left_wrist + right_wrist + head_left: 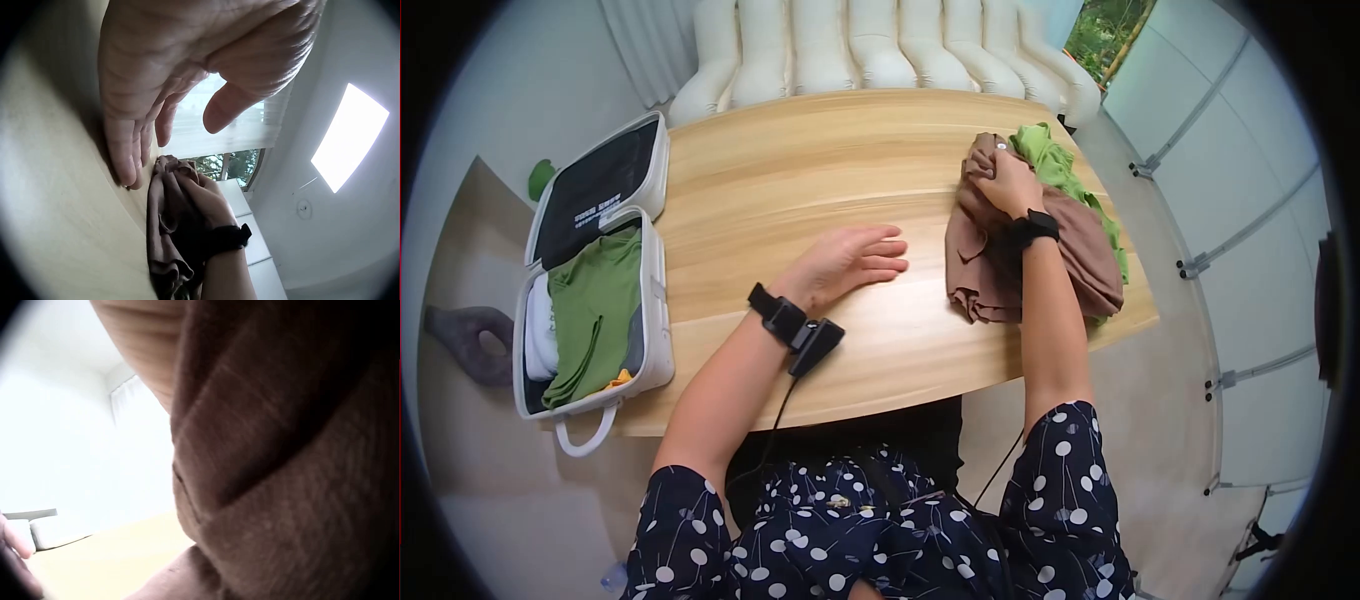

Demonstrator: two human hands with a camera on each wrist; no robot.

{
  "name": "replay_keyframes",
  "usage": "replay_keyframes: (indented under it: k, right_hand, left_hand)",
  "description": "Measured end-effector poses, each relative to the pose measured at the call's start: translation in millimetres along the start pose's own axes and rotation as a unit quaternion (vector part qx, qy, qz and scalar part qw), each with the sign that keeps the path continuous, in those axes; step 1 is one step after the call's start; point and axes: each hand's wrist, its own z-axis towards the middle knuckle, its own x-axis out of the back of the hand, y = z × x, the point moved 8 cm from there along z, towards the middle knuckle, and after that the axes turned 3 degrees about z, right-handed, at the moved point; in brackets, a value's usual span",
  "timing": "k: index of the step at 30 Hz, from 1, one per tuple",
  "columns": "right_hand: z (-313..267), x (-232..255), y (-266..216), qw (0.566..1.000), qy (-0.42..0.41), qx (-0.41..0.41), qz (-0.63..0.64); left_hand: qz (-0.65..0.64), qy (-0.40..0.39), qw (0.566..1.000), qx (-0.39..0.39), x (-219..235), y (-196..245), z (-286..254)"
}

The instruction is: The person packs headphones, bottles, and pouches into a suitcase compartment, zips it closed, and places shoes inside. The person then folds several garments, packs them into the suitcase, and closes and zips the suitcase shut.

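A crumpled brown garment [978, 245] lies at the right side of the wooden table [820, 170]. My right hand [1012, 186] grips a bunched upper part of it, and its folds fill most of the right wrist view. From under its far and right side a light green garment [1045, 155] sticks out. My left hand [847, 262] is over the middle of the table, left of the brown cloth, with nothing in it. In the left wrist view the fingers [128, 150] of that hand point down close to the tabletop, the thumb held apart.
An opened white suitcase [658, 330] stands at the table's left end, holding a folded green shirt [590, 310] and a white cloth [541, 330]. Beyond the far edge is a cream padded sofa [850, 50]. White panels [1250, 180] line the right side.
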Motion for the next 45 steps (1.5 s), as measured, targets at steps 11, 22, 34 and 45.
replay_keyframes:
  k: [11, 22, 34, 45]
  right_hand:
    - [-41.3, 133.1, -155.5, 0.913, 0.044, 0.240, 0.328]
    - [-58.1, 128.9, -201.1, 0.847, -0.142, 0.200, 0.472]
    - [-56.6, 43.7, -223.2, 0.749, -0.111, 0.181, 0.628]
    - [-106.3, 70.3, -266.1, 0.840, 0.009, 0.411, 0.355]
  left_hand:
    - [0.177, 0.030, 0.963, -0.200, -42.8, 57.4, -7.7]
    - [0.061, 0.091, 0.925, -0.363, -3.7, 121.3, -105.3]
    - [0.010, 0.250, 0.877, -0.410, 70.8, 99.8, -115.0]
    - [0.109, 0.188, 0.900, -0.377, 23.9, 113.0, -136.8]
